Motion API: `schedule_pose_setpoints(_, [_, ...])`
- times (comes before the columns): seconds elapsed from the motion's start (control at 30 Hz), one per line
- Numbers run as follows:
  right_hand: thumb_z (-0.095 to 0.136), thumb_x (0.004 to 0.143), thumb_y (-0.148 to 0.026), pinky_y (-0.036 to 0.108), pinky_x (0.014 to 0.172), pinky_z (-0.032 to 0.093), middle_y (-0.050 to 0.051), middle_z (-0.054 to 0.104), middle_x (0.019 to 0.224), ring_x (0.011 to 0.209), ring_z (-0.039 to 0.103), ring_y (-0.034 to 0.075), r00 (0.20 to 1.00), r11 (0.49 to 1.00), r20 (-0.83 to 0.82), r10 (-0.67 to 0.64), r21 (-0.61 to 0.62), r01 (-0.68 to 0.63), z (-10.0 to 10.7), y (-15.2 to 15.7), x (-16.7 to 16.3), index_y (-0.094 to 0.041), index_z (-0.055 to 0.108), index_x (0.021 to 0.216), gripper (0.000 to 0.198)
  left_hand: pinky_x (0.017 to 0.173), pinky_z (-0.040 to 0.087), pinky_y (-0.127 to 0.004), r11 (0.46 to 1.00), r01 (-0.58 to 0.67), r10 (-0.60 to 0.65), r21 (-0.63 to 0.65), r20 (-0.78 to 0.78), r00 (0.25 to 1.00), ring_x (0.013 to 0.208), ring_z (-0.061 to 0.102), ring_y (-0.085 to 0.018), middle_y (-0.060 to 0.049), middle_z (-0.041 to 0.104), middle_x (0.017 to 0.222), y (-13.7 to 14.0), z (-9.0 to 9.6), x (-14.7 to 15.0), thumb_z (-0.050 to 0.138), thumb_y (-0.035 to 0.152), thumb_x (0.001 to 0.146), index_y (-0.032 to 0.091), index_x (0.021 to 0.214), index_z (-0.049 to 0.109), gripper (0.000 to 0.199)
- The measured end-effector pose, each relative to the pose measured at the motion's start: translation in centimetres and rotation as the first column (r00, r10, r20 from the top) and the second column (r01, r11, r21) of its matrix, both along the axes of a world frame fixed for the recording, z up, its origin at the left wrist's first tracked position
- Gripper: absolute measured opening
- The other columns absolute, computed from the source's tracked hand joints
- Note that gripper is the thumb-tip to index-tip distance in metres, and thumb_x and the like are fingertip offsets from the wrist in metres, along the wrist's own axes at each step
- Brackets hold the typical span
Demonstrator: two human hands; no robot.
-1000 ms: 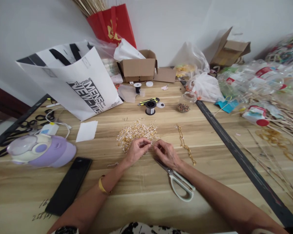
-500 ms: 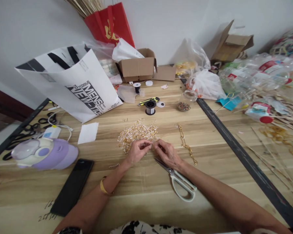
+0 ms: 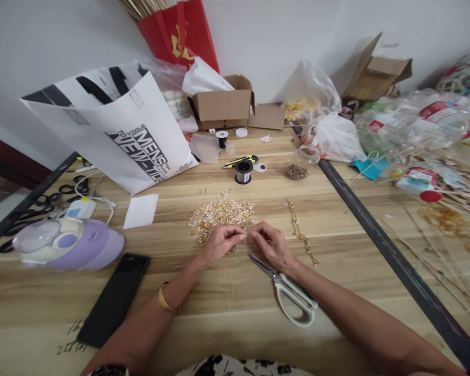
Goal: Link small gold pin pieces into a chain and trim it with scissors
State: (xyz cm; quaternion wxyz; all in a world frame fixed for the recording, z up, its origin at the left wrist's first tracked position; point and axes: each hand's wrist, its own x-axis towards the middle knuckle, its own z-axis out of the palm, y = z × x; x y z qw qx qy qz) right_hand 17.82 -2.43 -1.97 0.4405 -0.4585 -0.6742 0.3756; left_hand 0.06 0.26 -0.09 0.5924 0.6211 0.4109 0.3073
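Observation:
In front of me, my left hand point(image 3: 224, 240) pinches something tiny between thumb and fingertips, too small to name. Close on its right, my right hand point(image 3: 272, 245) has thumb and fingers pressed together; what they hold, if anything, cannot be made out. Just beyond the fingers lies a heap of small gold and silver beaded pieces point(image 3: 215, 213). Scissors with pale handles point(image 3: 293, 300) lie beneath the right wrist, blades partly open and pointing up-left. A gold chain point(image 3: 297, 230) stretches along the wood to the right of my right hand.
A wire spool point(image 3: 243, 173), a yellow-black utility knife point(image 3: 238, 162) and a glass jar point(image 3: 297, 169) of small beads stand farther back. Leftward are a black phone point(image 3: 115, 297), a purple-and-cream bottle point(image 3: 78, 243) and a large white bag point(image 3: 121, 136). Plastic bottles point(image 3: 426, 120) and sticks crowd the right.
My two hands have parted slightly, with the right hand's fingertips shifted a little to the right. The camera view has also shifted slightly.

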Motion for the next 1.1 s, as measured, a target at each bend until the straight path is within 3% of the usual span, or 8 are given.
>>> schedule_pose_setpoints(0.27, [0.053, 0.086, -0.039, 0.022, 0.051, 0.039, 0.0, 0.052, 0.062, 0.054, 0.046, 0.011, 0.979, 0.99, -0.203, 0.029, -0.127, -0.056, -0.3, 0.2, 0.1, -0.016, 0.056, 0.078, 0.024, 0.047, 0.041, -0.017, 0.996, 0.086, -0.086, -0.018, -0.002, 0.996, 0.051, 0.05, -0.007, -0.002, 0.062, 0.068, 0.0, -0.6, -0.2, 0.061, 0.032, 0.077, 0.011, 0.08, 0.066, 0.022])
schedule_pose_setpoints(0.57, [0.054, 0.084, -0.046, 0.021, 0.047, 0.038, -0.003, 0.05, 0.057, 0.049, 0.045, 0.009, 0.933, 0.953, -0.348, 0.095, -0.237, -0.186, 0.3, 0.3, 0.2, -0.017, 0.052, 0.077, 0.03, 0.048, 0.041, -0.017, 0.987, 0.119, -0.114, -0.109, 0.05, 0.992, 0.052, 0.051, -0.006, -0.002, 0.062, 0.068, -0.1, 0.4, 0.0, 0.063, 0.033, 0.075, 0.012, 0.08, 0.066, 0.022])
schedule_pose_setpoints(0.8, [0.056, 0.082, -0.048, 0.02, 0.048, 0.041, -0.002, 0.054, 0.062, 0.051, 0.047, 0.009, 0.912, 0.916, -0.39, 0.129, -0.305, -0.261, 0.6, 0.4, 0.3, -0.017, 0.053, 0.079, 0.031, 0.05, 0.042, -0.017, 0.978, 0.157, -0.142, -0.137, 0.114, 0.983, 0.053, 0.051, -0.007, -0.004, 0.064, 0.07, -0.2, 0.4, -0.1, 0.062, 0.035, 0.076, 0.011, 0.081, 0.067, 0.025])
schedule_pose_setpoints(1.1, [0.057, 0.082, -0.047, 0.02, 0.049, 0.04, -0.003, 0.052, 0.06, 0.05, 0.046, 0.008, 0.902, 0.911, -0.407, 0.147, -0.301, -0.284, 0.6, 0.5, 0.3, -0.017, 0.053, 0.078, 0.03, 0.051, 0.042, -0.018, 0.981, 0.134, -0.119, -0.142, 0.112, 0.987, 0.052, 0.052, -0.007, -0.002, 0.063, 0.067, -0.2, 0.5, 0.0, 0.063, 0.033, 0.075, 0.012, 0.077, 0.066, 0.021])
